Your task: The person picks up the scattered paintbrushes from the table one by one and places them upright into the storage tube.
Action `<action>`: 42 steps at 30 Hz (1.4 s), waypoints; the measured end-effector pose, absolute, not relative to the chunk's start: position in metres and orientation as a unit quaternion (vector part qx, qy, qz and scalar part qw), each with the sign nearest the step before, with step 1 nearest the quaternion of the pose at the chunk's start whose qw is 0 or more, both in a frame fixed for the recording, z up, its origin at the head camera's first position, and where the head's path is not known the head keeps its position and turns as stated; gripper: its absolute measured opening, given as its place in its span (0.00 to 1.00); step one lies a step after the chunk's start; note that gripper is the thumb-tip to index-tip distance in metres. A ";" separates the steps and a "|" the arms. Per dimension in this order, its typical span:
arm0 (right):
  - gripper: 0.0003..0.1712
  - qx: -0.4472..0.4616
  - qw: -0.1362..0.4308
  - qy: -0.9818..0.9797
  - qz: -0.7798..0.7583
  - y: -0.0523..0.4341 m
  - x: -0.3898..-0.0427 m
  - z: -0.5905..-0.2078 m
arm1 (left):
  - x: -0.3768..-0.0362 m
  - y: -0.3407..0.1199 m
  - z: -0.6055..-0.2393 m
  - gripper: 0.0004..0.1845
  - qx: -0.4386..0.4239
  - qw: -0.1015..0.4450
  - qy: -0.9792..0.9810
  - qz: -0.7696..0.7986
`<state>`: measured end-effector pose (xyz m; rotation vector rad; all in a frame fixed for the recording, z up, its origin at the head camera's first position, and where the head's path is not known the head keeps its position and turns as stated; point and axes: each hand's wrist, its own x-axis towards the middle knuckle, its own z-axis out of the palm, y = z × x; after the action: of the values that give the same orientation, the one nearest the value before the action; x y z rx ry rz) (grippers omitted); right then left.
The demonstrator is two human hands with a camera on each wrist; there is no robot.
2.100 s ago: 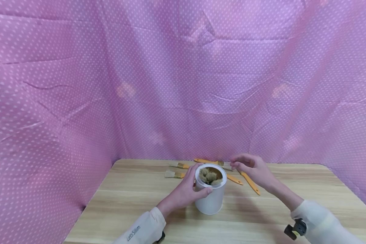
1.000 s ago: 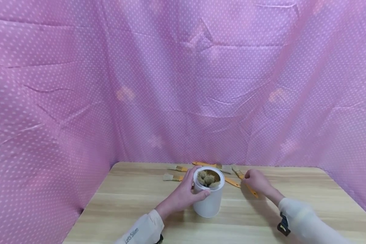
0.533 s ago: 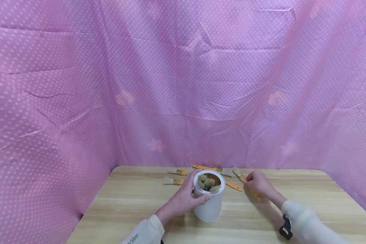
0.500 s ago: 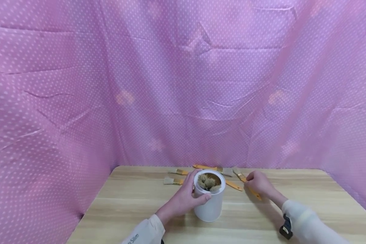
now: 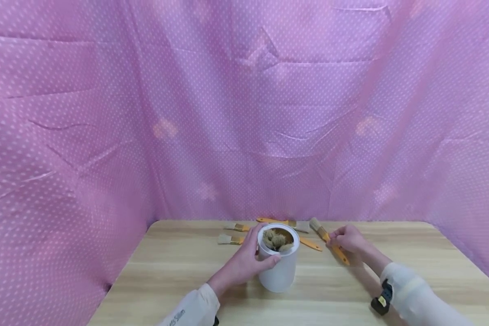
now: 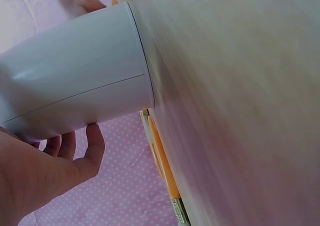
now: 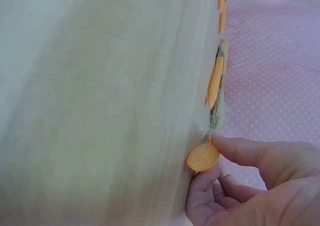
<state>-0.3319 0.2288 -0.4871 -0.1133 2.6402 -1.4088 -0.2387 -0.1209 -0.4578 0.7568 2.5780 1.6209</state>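
A white cylindrical can (image 5: 280,265) (image 6: 75,68) stands on the wooden table (image 5: 179,267) with several brush heads poking up inside it. My left hand (image 5: 244,262) (image 6: 45,168) grips the can's side near the rim. To the right of the can my right hand (image 5: 346,239) (image 7: 240,176) pinches the orange handle of a paintbrush (image 5: 330,242) (image 7: 202,157) that lies slanted on the table, bristles toward the back.
Three more orange-handled brushes (image 5: 283,223) lie on the table behind the can. Pink dotted cloth (image 5: 244,113) walls the table at the back and both sides. The table's front edge is near my sleeves.
My right hand came down from above the can to the table on the right and closed on the brush handle. The left hand stayed on the can.
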 end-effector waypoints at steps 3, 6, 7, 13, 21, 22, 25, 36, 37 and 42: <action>0.12 -0.027 0.085 0.871 -0.484 0.230 -0.330 -0.490 | -0.237 -0.120 -0.460 0.49 0.237 0.006 0.824 0.515; 0.12 -0.022 0.087 0.861 -0.501 0.232 -0.329 -0.491 | -0.237 -0.119 -0.459 0.49 0.238 0.006 0.824 0.515; 0.12 -0.020 0.084 0.857 -0.507 0.233 -0.329 -0.491 | -0.238 -0.119 -0.458 0.49 0.238 0.004 0.824 0.515; 0.13 -0.023 0.082 0.840 -0.536 0.232 -0.329 -0.488 | -0.242 -0.120 -0.457 0.49 0.234 0.005 0.825 0.514; 0.14 -0.045 0.090 0.818 -0.566 0.226 -0.324 -0.482 | -0.241 -0.122 -0.459 0.48 0.236 0.013 0.823 0.516; 0.15 -0.051 0.089 0.817 -0.567 0.224 -0.324 -0.480 | -0.241 -0.122 -0.459 0.48 0.236 0.013 0.823 0.517; 0.16 -0.054 0.089 0.807 -0.581 0.217 -0.321 -0.471 | -0.242 -0.121 -0.459 0.47 0.239 0.009 0.821 0.519; 0.16 -0.087 0.091 0.787 -0.604 0.186 -0.305 -0.433 | -0.243 -0.122 -0.458 0.48 0.245 0.009 0.817 0.522; 0.16 -0.089 0.091 0.781 -0.611 0.184 -0.303 -0.431 | -0.243 -0.122 -0.458 0.48 0.247 0.009 0.816 0.522; 0.15 -0.098 0.085 0.759 -0.637 0.172 -0.295 -0.414 | -0.243 -0.122 -0.459 0.47 0.249 0.010 0.818 0.518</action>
<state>-0.2951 0.1718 -0.4142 -0.2936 2.2646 -1.9010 -0.2433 -0.1218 -0.4591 0.7775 2.5551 1.6166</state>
